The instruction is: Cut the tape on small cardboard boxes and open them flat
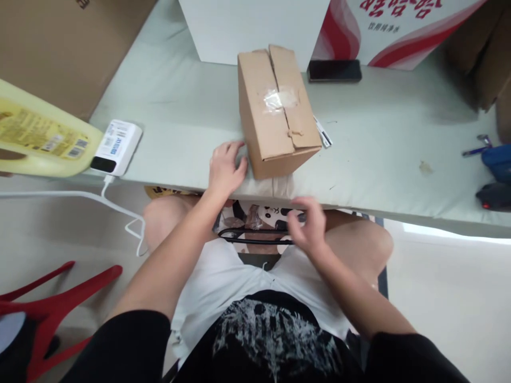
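Observation:
A small brown cardboard box (275, 106) stands on the cloth-covered table, its top flaps closed under a strip of clear tape (281, 100). Its top has a torn spot near the front edge. My left hand (227, 167) rests on the table at the box's left side, thumb and fingers apart, holding nothing. Whether its fingertips touch the box I cannot tell. Just off the table's front edge, over my lap, my right hand (309, 223) is slightly blurred. Its fingers are bent with a gap to the thumb, and nothing is seen held.
Behind the box are a white carton (255, 32) and a black phone (334, 71). A white-and-black strip (323, 133) lies to its right. At left are a yellow jug (43, 133) and a white corded device (116, 147). A blue object (497, 161) sits far right; a red chair (59, 308) stands lower left.

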The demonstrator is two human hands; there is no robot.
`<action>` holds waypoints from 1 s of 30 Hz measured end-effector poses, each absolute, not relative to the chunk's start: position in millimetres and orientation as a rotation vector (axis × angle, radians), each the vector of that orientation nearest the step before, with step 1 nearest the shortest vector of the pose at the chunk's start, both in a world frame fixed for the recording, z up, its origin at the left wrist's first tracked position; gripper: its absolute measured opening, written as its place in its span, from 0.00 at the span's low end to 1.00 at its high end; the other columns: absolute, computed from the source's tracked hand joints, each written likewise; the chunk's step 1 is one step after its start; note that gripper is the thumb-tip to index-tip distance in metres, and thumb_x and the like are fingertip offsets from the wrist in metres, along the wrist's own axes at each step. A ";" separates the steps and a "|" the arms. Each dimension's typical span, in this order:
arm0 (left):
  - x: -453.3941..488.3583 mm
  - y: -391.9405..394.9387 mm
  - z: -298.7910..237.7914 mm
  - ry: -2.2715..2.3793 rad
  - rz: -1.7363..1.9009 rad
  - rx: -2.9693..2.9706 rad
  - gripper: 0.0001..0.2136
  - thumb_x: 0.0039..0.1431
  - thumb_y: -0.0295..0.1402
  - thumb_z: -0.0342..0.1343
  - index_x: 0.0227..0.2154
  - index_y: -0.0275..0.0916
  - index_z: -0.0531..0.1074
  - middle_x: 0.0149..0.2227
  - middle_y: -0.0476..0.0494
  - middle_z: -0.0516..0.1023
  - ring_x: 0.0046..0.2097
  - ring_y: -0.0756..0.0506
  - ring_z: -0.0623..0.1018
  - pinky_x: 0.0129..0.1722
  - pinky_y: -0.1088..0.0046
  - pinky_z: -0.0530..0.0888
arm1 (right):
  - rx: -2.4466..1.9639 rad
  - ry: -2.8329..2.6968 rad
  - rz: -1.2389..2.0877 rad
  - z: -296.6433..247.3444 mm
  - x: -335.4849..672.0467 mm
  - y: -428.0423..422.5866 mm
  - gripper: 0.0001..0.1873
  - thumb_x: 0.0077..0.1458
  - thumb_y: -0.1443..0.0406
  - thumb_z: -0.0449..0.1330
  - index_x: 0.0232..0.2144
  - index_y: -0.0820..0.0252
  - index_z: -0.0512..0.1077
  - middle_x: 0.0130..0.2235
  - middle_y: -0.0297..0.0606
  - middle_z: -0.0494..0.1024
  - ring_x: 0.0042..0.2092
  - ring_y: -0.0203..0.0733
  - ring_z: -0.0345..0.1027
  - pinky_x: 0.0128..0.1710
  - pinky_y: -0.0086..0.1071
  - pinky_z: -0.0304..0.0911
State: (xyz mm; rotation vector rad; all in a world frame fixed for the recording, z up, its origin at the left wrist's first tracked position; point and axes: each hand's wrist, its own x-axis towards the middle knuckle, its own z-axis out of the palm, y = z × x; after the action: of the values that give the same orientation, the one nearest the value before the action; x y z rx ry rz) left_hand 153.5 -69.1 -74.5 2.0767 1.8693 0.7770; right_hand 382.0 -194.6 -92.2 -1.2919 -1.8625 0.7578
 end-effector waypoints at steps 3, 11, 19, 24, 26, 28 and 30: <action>155.4 -74.7 -77.4 1.872 0.660 2.135 0.16 0.66 0.34 0.47 0.51 0.43 0.75 0.57 0.36 0.79 0.60 0.34 0.74 0.59 0.54 0.68 | -0.989 -2.243 1.170 -111.6 336.3 -247.9 0.14 0.63 0.59 0.58 0.50 0.48 0.73 0.41 0.39 0.80 0.41 0.46 0.77 0.42 0.38 0.75; 161.9 -76.0 -76.2 1.917 0.577 2.165 0.14 0.66 0.34 0.47 0.46 0.41 0.76 0.54 0.33 0.79 0.57 0.33 0.75 0.57 0.52 0.68 | -0.685 -2.726 1.710 -165.2 290.7 -287.6 0.16 0.54 0.58 0.73 0.44 0.54 0.77 0.48 0.37 0.82 0.49 0.43 0.76 0.46 0.30 0.69; 163.6 -76.3 -76.7 1.960 0.544 2.163 0.13 0.66 0.34 0.47 0.45 0.43 0.76 0.52 0.34 0.79 0.56 0.33 0.74 0.55 0.52 0.68 | -0.830 -2.767 1.895 -162.4 290.3 -301.2 0.12 0.65 0.60 0.63 0.47 0.61 0.76 0.48 0.43 0.81 0.49 0.46 0.76 0.48 0.40 0.71; 163.7 -75.3 -77.2 1.968 0.534 2.157 0.13 0.66 0.34 0.48 0.45 0.43 0.76 0.50 0.34 0.79 0.55 0.32 0.74 0.54 0.51 0.68 | -0.802 -2.631 1.984 -155.8 302.6 -298.4 0.06 0.63 0.65 0.61 0.41 0.60 0.77 0.48 0.45 0.81 0.50 0.49 0.76 0.50 0.40 0.70; 163.7 -75.3 -77.3 1.966 0.534 2.145 0.13 0.66 0.34 0.48 0.45 0.42 0.76 0.51 0.34 0.79 0.55 0.32 0.73 0.55 0.51 0.67 | -0.777 -2.539 2.031 -156.5 309.4 -289.5 0.06 0.64 0.66 0.60 0.41 0.59 0.77 0.48 0.42 0.81 0.50 0.45 0.75 0.52 0.36 0.69; 163.7 -75.6 -77.0 1.961 0.532 2.147 0.13 0.66 0.35 0.47 0.45 0.42 0.76 0.51 0.34 0.79 0.56 0.32 0.73 0.56 0.51 0.67 | -0.788 -2.444 2.081 -160.7 313.2 -278.6 0.08 0.66 0.66 0.56 0.43 0.59 0.76 0.45 0.39 0.81 0.47 0.41 0.75 0.49 0.33 0.68; 163.7 -76.1 -76.4 1.954 0.518 2.160 0.13 0.67 0.35 0.47 0.46 0.42 0.76 0.52 0.34 0.79 0.56 0.33 0.73 0.56 0.52 0.67 | -0.800 -2.365 2.141 -168.0 312.4 -268.5 0.10 0.69 0.65 0.54 0.44 0.61 0.75 0.41 0.38 0.80 0.43 0.39 0.74 0.46 0.33 0.69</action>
State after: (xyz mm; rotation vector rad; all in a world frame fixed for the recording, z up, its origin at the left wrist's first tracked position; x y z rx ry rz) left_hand 163.7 -76.1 -76.4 2.1601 1.9542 0.5181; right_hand 312.4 -268.5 -168.0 -0.7997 -2.3651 2.1408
